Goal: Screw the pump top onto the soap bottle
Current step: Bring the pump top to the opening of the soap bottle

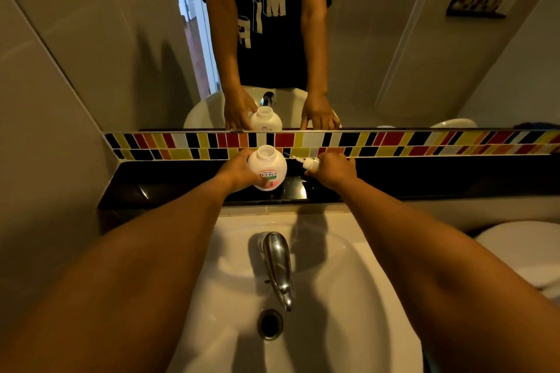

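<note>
A round white soap bottle (268, 168) with an open neck and a printed label stands upright on the black ledge behind the sink. My left hand (239, 172) wraps around its left side. To its right the white pump top (309, 163) lies on its side on the ledge, its thin tube pointing left toward the bottle. My right hand (333, 168) is closed over the pump top's right end. Bottle and pump top are apart.
A glossy black ledge (169, 188) runs below a multicoloured tile strip (424, 144) and a mirror (121, 54) that reflects a person's torso and hands. A white basin (342, 275) with a chrome faucet (277, 266) and a drain (269, 324) lies below. A white toilet lid (521, 248) sits right.
</note>
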